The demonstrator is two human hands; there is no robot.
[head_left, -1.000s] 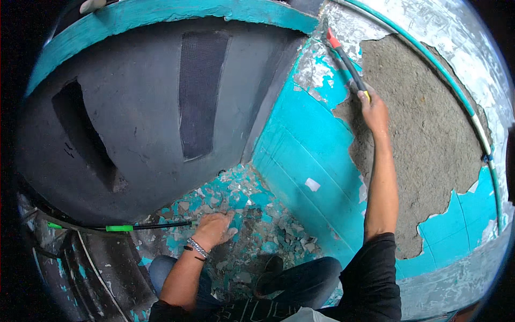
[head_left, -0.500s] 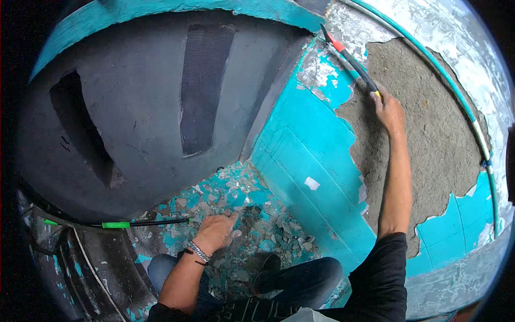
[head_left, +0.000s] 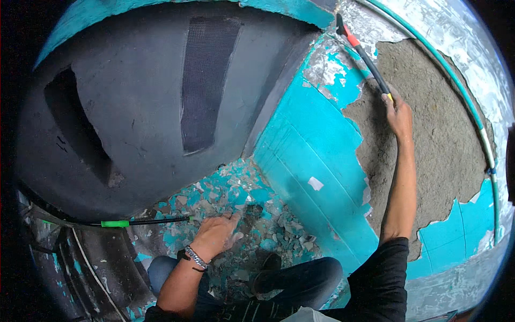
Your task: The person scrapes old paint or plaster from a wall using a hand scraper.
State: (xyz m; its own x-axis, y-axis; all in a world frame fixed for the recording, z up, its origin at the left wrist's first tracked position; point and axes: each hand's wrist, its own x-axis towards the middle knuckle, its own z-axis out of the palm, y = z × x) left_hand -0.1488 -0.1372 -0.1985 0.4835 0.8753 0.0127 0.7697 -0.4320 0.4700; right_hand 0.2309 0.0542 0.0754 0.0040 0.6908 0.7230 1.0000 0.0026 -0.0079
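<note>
My right hand (head_left: 399, 115) is closed round the dark handle of a long scraper (head_left: 371, 63) with a red collar and a black head. The head points up and away, at the patchy, flaking paint near the far corner of the wall. My left hand (head_left: 215, 234) hangs low over the rubble with its fingers stretched out, holding nothing. Just left of its fingertips ends a black rod with a green sleeve (head_left: 115, 224). The turquoise wall (head_left: 306, 145) has a large bare patch of grey-brown render (head_left: 429, 129) beside my right forearm.
Turquoise and grey paint chips (head_left: 241, 185) cover the ground between the walls. A dark grey panel (head_left: 145, 96) with a mesh strip (head_left: 209, 86) stands on the left. A turquoise and white hose (head_left: 461, 91) curves down the right side. My bent knee (head_left: 316, 273) is near the chips.
My right hand and the scraper have shifted slightly right, and the scraper's head has moved off the corner edge. My left hand stays nearly in place.
</note>
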